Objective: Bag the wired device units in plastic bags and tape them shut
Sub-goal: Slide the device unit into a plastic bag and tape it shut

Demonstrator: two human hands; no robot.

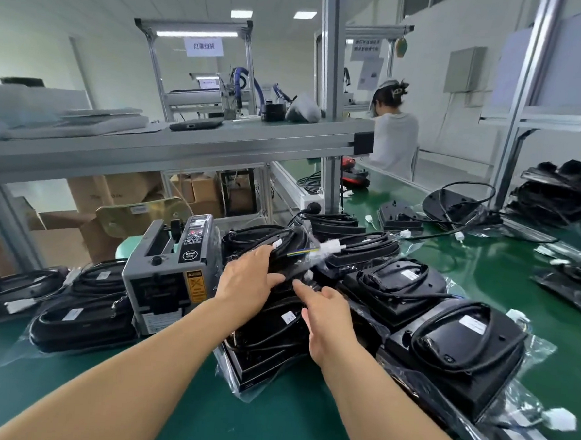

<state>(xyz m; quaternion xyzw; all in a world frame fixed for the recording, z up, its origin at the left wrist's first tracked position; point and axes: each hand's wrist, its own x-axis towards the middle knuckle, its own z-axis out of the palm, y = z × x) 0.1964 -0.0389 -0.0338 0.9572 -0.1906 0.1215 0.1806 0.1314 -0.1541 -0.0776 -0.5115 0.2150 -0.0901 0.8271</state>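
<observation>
Your left hand lies spread on the wired unit, fingers straight over its coiled cable, thumb out along the near edge. It is pressing, not clutching, I'd say to hold the plastic bag flat. Your right hand is just beside it, index finger straight and touching the film below the left thumb, other fingers loosely curled. Tape under that fingertip? Can't tell. The unit sits on another bagged unit, right under both hands, its white connector poking out beyond. The tape dispenser stands just left, handy for sealing.
</observation>
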